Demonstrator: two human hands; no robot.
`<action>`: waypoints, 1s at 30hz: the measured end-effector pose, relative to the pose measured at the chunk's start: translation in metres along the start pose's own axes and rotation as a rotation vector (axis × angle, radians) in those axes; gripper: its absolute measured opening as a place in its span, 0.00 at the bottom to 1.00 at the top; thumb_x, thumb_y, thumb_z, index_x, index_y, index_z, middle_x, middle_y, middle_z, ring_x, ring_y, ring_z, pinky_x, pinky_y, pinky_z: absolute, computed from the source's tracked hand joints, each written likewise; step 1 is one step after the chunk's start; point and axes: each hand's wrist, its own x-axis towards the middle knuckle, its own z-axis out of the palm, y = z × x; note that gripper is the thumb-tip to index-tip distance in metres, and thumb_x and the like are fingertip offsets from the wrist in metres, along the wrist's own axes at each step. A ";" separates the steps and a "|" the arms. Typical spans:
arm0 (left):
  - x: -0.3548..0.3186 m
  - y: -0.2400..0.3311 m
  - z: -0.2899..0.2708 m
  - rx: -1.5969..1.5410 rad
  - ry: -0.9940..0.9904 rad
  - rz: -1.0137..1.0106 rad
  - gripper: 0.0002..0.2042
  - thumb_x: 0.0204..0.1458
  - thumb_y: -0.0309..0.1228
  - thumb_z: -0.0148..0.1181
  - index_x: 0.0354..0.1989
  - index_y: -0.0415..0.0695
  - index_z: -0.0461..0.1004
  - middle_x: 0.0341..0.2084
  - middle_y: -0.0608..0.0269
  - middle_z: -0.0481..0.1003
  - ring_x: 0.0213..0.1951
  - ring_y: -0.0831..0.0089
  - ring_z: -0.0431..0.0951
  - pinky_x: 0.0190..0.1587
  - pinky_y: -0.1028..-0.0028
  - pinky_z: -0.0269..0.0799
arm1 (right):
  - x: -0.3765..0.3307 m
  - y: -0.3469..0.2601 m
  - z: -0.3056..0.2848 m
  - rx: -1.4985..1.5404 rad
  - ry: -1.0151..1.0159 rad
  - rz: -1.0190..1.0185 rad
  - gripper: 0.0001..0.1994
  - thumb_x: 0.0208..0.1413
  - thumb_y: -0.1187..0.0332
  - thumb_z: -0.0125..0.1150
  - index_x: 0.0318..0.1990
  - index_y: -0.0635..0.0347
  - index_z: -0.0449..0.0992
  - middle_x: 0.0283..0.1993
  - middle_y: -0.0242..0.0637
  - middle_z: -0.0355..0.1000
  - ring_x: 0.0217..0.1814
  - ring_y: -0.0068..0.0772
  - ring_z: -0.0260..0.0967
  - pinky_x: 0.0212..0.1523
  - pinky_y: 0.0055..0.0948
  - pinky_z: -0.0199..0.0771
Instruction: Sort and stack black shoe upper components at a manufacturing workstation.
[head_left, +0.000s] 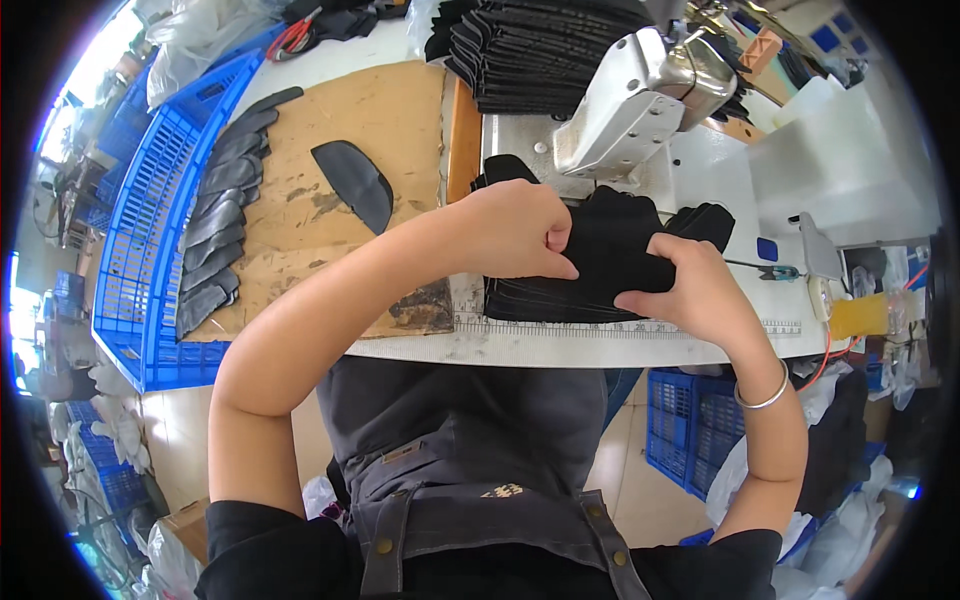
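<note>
A stack of black cut fabric pieces lies at the table's front edge, below the sewing machine. My left hand is curled over the left part of the stack, fingers bent in and thumb pointing right. My right hand grips the stack's right side, with its thumb on the near face and its other fingers partly hidden. On the brown cardboard to the left rests one dark, leaf-shaped piece. A row of overlapping similar pieces runs along the cardboard's left edge.
A blue plastic crate stands left of the cardboard. Behind the machine's left side is a tall pile of black pieces. Red-handled scissors lie at the back left; a small teal-handled tool lies at right. A ruler strip follows the front edge.
</note>
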 end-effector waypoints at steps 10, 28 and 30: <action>-0.002 -0.003 0.002 0.009 0.048 0.018 0.14 0.45 0.40 0.67 0.26 0.40 0.75 0.20 0.57 0.76 0.28 0.60 0.77 0.32 0.67 0.71 | 0.001 -0.005 -0.004 -0.010 -0.011 0.066 0.24 0.34 0.58 0.76 0.32 0.68 0.73 0.22 0.51 0.70 0.25 0.52 0.69 0.29 0.35 0.68; -0.024 0.043 0.058 0.389 0.630 0.239 0.26 0.39 0.33 0.69 0.49 0.40 0.71 0.49 0.54 0.69 0.53 0.56 0.69 0.52 0.60 0.64 | -0.002 -0.002 -0.007 -0.063 -0.057 0.062 0.26 0.36 0.53 0.74 0.36 0.66 0.76 0.31 0.54 0.75 0.37 0.56 0.73 0.39 0.43 0.73; -0.014 0.052 0.083 0.399 0.496 0.197 0.41 0.41 0.43 0.66 0.62 0.33 0.58 0.64 0.49 0.57 0.66 0.56 0.57 0.66 0.57 0.50 | 0.000 0.002 -0.006 -0.003 -0.043 0.063 0.26 0.38 0.53 0.72 0.39 0.66 0.77 0.34 0.55 0.75 0.40 0.55 0.74 0.41 0.43 0.73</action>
